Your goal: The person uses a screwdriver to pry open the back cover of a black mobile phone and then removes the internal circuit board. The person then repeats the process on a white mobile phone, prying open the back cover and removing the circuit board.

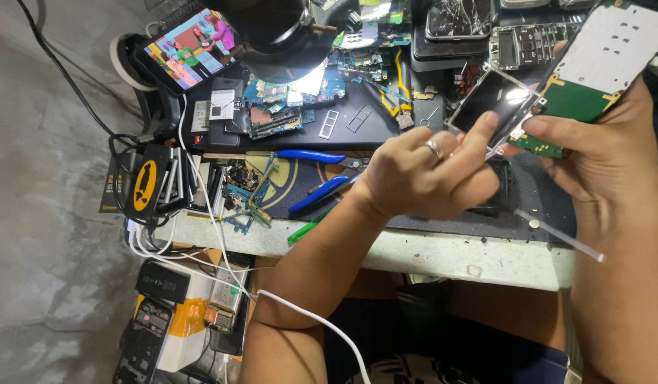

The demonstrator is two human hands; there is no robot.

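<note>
My right hand (606, 153) grips a green phone circuit board (602, 60) with a white keypad sheet, tilted up at the right. A small dark display panel (494, 99) hangs off the board's lower left end. My left hand (425, 174), with a ring on one finger, is curled shut around a thin clear tool (560, 233). Its thumb presses the edge of the display panel. Both hands hover above the black mat (535, 206) near the bench's front edge.
Blue-handled pliers (314, 178) and a green tool (305, 229) lie left of my hands. Loose circuit boards (286, 107) and old phones (528, 43) crowd the back of the bench. A phone on a stand (190, 46) plays a cartoon. White cables (222, 256) hang off the front left.
</note>
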